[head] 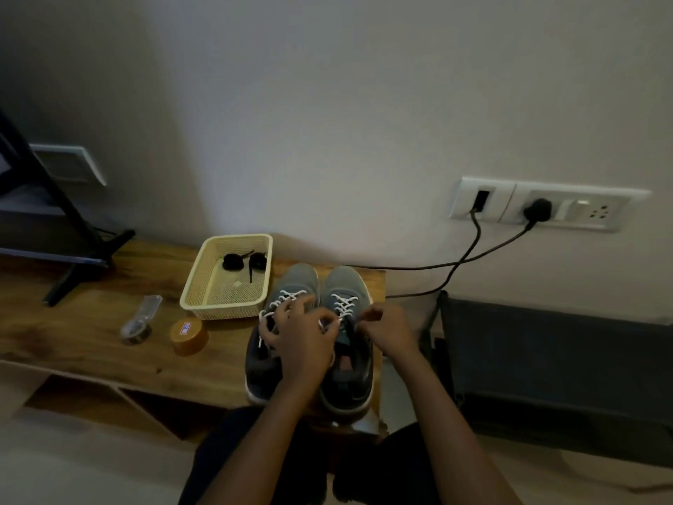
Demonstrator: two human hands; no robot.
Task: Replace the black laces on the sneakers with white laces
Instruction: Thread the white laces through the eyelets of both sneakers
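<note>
On the wooden bench two grey sneakers stand, toes beyond the fingers. Past the left fingertips, a cream basket holds the black laces. Forearms stretched forward, the left hand curls round a white lace loop. The right hand, bunched, pinches the lace alongside.

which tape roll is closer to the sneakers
The brown roll: it stands just left of the sneakers, in front of the basket. The clear roll lies farther left.
</note>
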